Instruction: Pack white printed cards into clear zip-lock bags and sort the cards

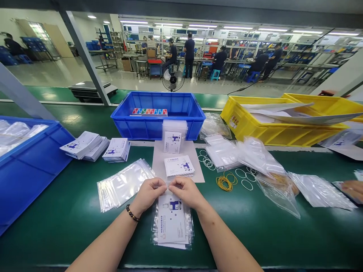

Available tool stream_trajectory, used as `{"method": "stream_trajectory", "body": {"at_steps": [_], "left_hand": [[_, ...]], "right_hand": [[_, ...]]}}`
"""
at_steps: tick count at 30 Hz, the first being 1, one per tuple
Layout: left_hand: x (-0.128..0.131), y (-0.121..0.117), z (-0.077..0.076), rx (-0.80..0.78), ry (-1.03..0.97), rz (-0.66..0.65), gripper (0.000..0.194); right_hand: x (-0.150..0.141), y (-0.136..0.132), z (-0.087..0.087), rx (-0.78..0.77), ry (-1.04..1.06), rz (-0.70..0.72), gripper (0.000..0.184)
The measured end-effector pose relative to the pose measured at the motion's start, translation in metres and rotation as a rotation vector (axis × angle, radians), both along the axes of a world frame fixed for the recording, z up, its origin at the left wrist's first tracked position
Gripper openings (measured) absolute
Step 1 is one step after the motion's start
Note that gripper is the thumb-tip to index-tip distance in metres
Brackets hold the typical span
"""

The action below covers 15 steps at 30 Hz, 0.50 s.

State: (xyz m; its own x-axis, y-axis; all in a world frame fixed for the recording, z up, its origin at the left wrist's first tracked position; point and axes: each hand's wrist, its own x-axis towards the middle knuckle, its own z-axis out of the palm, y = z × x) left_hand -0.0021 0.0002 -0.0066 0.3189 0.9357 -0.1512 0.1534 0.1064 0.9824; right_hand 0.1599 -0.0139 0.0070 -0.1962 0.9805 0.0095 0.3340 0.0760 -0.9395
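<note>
My left hand [151,192] and my right hand [183,190] pinch the top edge of a clear plastic bag [189,226], thumbs and fingertips nearly meeting. A white printed booklet [172,223] with a blue design lies inside it, on a pile of similar bags. Just beyond my fingers is a stack of white booklets [179,166] on a grey sheet [158,160]. Left of my left hand lies a fanned pile of clear bags [124,183]. More booklet stacks [115,149] sit farther left.
A blue bin [157,128] stands behind the booklets, another blue bin [31,166] at left, and yellow bins [272,132] at back right. Rubber bands [224,184], white rings [208,162] and plastic bags [256,156] lie to the right. Another person's hand [353,189] shows at the right edge.
</note>
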Motion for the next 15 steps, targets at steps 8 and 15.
{"method": "stream_trajectory", "body": {"at_steps": [8, 15], "left_hand": [[-0.020, 0.014, 0.006, 0.283, 0.315, 0.023, 0.026], [-0.047, 0.033, 0.006, 0.140, 1.074, 0.150, 0.020]], "right_hand": [[0.008, 0.000, -0.005, 0.115, -0.241, -0.028, 0.015], [0.016, 0.001, -0.020, 0.393, -0.400, -0.226, 0.016]]}}
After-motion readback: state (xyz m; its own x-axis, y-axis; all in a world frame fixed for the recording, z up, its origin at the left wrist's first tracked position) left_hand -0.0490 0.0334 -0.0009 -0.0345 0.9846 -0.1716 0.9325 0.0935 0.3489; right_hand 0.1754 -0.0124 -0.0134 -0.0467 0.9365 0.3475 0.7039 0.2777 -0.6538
